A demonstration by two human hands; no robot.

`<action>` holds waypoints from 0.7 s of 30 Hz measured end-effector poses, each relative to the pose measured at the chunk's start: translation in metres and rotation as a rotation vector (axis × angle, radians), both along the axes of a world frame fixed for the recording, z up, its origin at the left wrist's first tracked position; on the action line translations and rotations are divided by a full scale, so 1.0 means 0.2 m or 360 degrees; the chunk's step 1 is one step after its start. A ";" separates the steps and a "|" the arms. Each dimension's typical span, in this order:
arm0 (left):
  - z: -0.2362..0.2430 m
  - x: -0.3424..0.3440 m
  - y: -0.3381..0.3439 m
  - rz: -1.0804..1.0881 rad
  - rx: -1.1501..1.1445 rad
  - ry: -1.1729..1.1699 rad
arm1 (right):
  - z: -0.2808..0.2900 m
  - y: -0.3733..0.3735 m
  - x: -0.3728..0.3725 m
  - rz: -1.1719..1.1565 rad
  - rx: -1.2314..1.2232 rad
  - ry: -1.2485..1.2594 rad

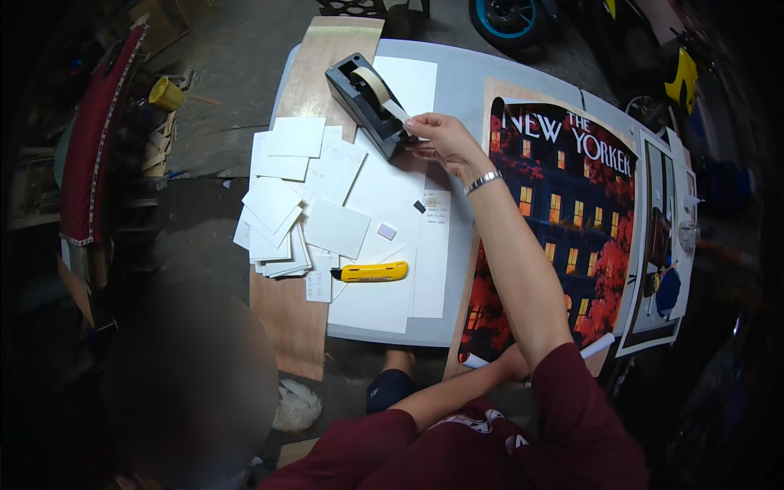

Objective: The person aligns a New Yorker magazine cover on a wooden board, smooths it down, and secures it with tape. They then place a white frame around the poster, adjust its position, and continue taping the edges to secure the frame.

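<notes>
My right hand [445,140], with a metal-band watch on its wrist, reaches to the front end of a dark grey tape dispenser [367,110]. Its thumb and fingers pinch the end of a strip of pale tape [394,109] that runs off the roll. Lower down, my left hand [514,362] rests at the bottom edge of a large dark poster [563,237] with red trees and lit windows. My right forearm passes over it and hides its fingers. The poster's bottom corners curl up.
A yellow utility knife [371,271], a small eraser [386,232] and a pile of white paper cards [273,204] lie on white sheets left of the poster. A wooden board [290,327] sticks out past the table's near edge. Another framed print [657,237] lies far right. A wheel [508,20] stands behind.
</notes>
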State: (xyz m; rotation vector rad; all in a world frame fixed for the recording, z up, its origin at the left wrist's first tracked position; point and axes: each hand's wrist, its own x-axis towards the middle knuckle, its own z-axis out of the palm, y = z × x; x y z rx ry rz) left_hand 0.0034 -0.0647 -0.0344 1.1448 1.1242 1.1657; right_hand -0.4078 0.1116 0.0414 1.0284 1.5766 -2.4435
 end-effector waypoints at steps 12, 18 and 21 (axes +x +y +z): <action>-0.03 0.01 0.06 -0.0248 0.0604 0.1066 | 0.08 -0.25 1.21 -0.0760 0.1748 0.0047; 0.18 -0.09 0.23 -0.0883 0.0667 0.1491 | 0.15 -0.62 2.57 -0.1848 0.1246 -0.0461; 0.21 -0.05 0.38 -0.1171 0.1002 0.1187 | 0.18 -0.90 2.96 -0.2443 0.1026 -0.0614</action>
